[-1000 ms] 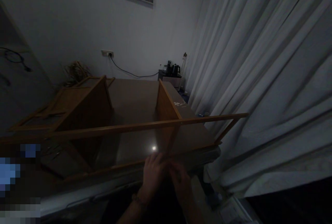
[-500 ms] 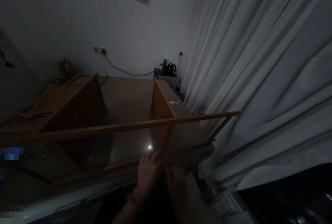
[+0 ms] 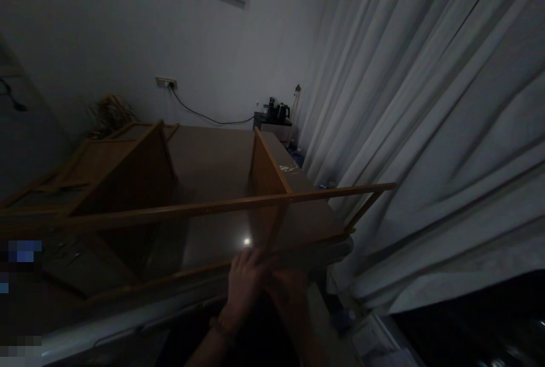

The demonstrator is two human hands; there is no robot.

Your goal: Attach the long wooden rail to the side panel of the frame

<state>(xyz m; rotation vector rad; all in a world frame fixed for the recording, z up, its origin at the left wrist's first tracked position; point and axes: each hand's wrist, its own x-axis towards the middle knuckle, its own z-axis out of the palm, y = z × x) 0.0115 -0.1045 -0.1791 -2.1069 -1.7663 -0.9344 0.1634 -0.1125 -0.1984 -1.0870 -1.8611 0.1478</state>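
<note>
A wooden furniture frame (image 3: 230,203) with long rails and upright divider panels lies on a brown tabletop. At its near lower rail, my left hand (image 3: 244,282) has its fingers bent over the wood, close to the foot of the right divider panel (image 3: 268,171). My right hand (image 3: 290,293) is closed, its fingertips meeting beside my left thumb at that same spot. Dim light hides whatever the right fingers pinch. A bracelet (image 3: 222,326) circles my left wrist.
Long white curtains (image 3: 361,100) hang along the right. Behind the table, a black kettle (image 3: 281,112) stands on a small cabinet, its cord running to a wall socket (image 3: 166,83). Small white scraps (image 3: 287,168) lie on the tabletop. Further frame panels (image 3: 93,160) rest at the left.
My right hand has moved slightly left and closer to my left hand, its fingers now touching or overlapping it. My left hand and the frame stay nearly in place.
</note>
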